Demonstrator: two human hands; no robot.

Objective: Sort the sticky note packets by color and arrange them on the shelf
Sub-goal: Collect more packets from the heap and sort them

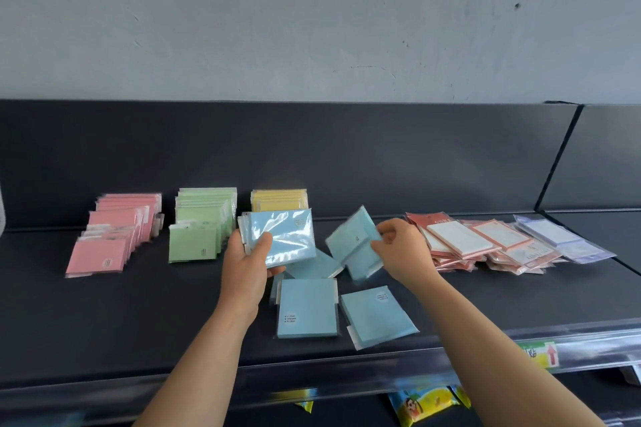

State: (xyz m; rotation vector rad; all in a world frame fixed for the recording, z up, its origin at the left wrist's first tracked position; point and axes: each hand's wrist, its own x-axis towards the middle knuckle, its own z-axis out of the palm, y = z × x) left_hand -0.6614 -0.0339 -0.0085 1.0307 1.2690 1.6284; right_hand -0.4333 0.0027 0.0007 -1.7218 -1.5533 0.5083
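Left hand (pixel 248 255) grips blue packet stack (pixel 282 239), right hand (pixel 402 251) pinches another blue packet (pixel 353 239); pink, green, yellow rows done, blues at lower center remain.

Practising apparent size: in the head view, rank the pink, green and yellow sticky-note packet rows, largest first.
Pink packet row
Green packet row
Yellow packet row, partly hidden behind held blue packets, so unsure

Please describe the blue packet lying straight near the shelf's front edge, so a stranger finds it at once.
On the dark shelf, near the middle of its front edge, two blue packets lie flat. The straight packet is the left one. Its label sits lower left, while the tilted packet beside it lies askew.
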